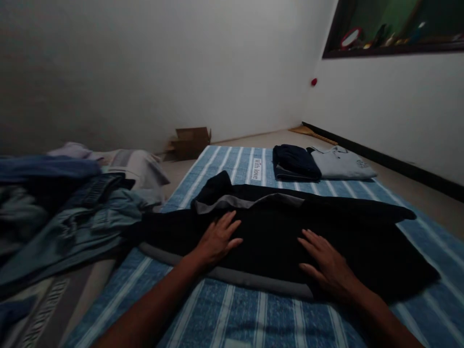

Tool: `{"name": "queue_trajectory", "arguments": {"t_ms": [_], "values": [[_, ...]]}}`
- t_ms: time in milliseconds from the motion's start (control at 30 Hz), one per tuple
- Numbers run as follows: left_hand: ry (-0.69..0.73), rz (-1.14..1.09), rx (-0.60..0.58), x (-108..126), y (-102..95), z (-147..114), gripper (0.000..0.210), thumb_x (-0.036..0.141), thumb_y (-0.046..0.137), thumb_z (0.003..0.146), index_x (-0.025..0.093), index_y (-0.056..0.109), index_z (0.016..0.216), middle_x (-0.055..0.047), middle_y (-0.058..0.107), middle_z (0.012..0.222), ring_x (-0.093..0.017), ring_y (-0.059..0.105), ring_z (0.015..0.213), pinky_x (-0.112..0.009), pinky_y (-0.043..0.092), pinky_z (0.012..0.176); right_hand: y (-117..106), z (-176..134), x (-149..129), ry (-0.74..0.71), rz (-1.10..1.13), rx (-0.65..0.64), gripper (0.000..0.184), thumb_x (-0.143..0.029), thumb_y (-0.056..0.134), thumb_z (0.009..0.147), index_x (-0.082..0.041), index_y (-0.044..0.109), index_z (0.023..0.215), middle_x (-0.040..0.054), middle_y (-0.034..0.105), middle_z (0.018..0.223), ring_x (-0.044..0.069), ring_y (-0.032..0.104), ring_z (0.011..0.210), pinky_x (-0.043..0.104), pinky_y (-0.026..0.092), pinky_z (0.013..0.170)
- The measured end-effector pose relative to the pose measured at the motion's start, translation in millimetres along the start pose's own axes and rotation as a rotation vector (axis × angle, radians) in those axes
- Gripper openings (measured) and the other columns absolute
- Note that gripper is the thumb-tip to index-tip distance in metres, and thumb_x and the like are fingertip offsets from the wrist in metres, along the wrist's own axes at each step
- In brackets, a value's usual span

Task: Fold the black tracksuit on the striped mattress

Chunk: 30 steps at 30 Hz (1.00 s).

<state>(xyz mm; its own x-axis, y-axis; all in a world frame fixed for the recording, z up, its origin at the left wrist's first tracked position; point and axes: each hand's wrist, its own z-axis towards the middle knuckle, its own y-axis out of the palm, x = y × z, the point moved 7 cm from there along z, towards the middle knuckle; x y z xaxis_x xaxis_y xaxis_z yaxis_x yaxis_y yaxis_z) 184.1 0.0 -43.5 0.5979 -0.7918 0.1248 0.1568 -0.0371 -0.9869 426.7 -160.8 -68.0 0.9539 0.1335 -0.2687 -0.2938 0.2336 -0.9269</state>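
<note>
A black garment with grey stripes (pixel 268 241) lies spread sideways on a blue-and-white striped cloth (pixel 232 319). Its far edge is folded or bunched, showing a grey band, and another grey band runs along the near edge. My left hand (pixel 217 239) rests flat on the left part of the garment, fingers spread. On the right part lies my right hand (pixel 326 263), also flat with its fingers apart. Neither hand grips the fabric. The garment's left end reaches toward the pile of clothes.
Loose clothes, among them faded jeans (pixel 108 217), are heaped at the left. Beyond the garment sit a folded dark garment (pixel 295 162) and a folded light grey shirt (pixel 342 162). A cardboard box (pixel 192 142) stands by the back wall. A wooden-looking object (pixel 311 133) lies in the corner.
</note>
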Motion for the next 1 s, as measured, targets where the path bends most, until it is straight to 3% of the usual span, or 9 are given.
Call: {"name": "queue_trajectory", "arguments": {"t_ms": [133,333,467,567,633,733,833,933,1000], "values": [[-0.102,-0.013,-0.123,-1.9,7.3,-14.9,0.057,0.051,0.039,0.09,0.024,0.034,0.14,-0.009,0.028,0.151,-0.024,0.026,0.137,-0.047,0.021,0.11,18.0,-12.9,17.7,0.075,0.006,-0.02,0.057,-0.052,0.048,0.085,-0.028,0.043,0.136,0.0046,0.031,0.148,0.028,0.034,0.132,0.05,0.038,0.104],[-0.206,-0.011,-0.094,-16.3,-6.9,-32.3,0.057,0.054,0.033,0.091,0.026,0.032,0.141,-0.009,0.035,0.147,-0.024,0.029,0.135,-0.05,0.015,0.11,29.1,-27.4,50.2,0.126,0.047,0.087,0.056,-0.056,0.044,0.083,-0.033,0.045,0.134,0.0,0.034,0.146,0.03,0.036,0.13,0.051,0.04,0.103],[-0.412,0.061,-0.115,-45.7,-9.3,-48.0,0.057,0.052,0.037,0.09,0.024,0.037,0.139,-0.012,0.026,0.151,-0.029,0.018,0.139,-0.059,0.017,0.106,21.1,-25.1,52.6,0.176,0.049,0.035,0.054,-0.055,0.044,0.085,-0.029,0.049,0.131,0.0034,0.036,0.145,0.029,0.036,0.131,0.051,0.037,0.105],[-0.542,0.132,-0.089,-62.4,-9.7,-52.2,0.056,0.049,0.035,0.09,0.017,0.043,0.135,-0.016,0.03,0.148,-0.033,0.022,0.138,-0.064,0.022,0.101,4.5,-16.9,44.0,0.246,0.038,0.022,0.052,-0.051,0.043,0.088,-0.023,0.05,0.13,0.0072,0.04,0.143,0.027,0.038,0.13,0.05,0.036,0.105],[-0.534,0.174,-0.016,-59.1,-10.9,-45.0,0.051,0.043,0.038,0.088,0.012,0.051,0.127,-0.02,0.037,0.143,-0.036,0.029,0.134,-0.065,0.026,0.099,-6.5,-9.7,38.2,0.262,0.045,0.06,0.049,-0.047,0.042,0.089,-0.021,0.051,0.13,0.0088,0.042,0.141,0.026,0.041,0.128,0.047,0.036,0.105],[-0.257,0.085,0.048,-15.7,-7.4,-18.6,0.04,0.036,0.042,0.086,0.013,0.06,0.114,-0.018,0.053,0.13,-0.031,0.048,0.121,-0.053,0.034,0.101,-18.5,-1.5,39.8,0.27,0.058,0.139,0.043,-0.04,0.041,0.091,-0.018,0.054,0.125,0.0109,0.049,0.135,0.023,0.045,0.124,0.042,0.039,0.103],[0.089,-0.101,-0.01,57.1,-0.6,13.1,0.034,0.032,0.041,0.087,0.021,0.059,0.114,-0.009,0.051,0.135,-0.023,0.047,0.123,-0.039,0.041,0.1,-34.4,-1.2,57.6,0.335,-0.002,0.245,0.035,-0.035,0.042,0.09,-0.016,0.06,0.114,0.0125,0.057,0.123,0.023,0.052,0.116,0.04,0.041,0.1],[0.262,-0.182,-0.098,122.8,7.4,50.9,0.033,0.026,0.042,0.087,0.021,0.057,0.116,-0.008,0.051,0.135,-0.022,0.047,0.123,-0.038,0.041,0.1,-52.2,-7.8,90.3,0.528,-0.165,0.25,0.028,-0.029,0.044,0.088,-0.016,0.063,0.105,0.0118,0.06,0.115,0.022,0.053,0.111,0.038,0.04,0.098],[0.325,-0.194,-0.088,154.6,11.8,77.1,0.031,0.025,0.041,0.089,0.02,0.056,0.116,-0.008,0.052,0.133,-0.022,0.048,0.122,-0.038,0.04,0.101,-65.2,-14.6,115.4,0.681,-0.259,0.223,0.027,-0.027,0.044,0.087,-0.016,0.063,0.102,0.0127,0.06,0.11,0.025,0.053,0.11,0.039,0.04,0.096]]}}
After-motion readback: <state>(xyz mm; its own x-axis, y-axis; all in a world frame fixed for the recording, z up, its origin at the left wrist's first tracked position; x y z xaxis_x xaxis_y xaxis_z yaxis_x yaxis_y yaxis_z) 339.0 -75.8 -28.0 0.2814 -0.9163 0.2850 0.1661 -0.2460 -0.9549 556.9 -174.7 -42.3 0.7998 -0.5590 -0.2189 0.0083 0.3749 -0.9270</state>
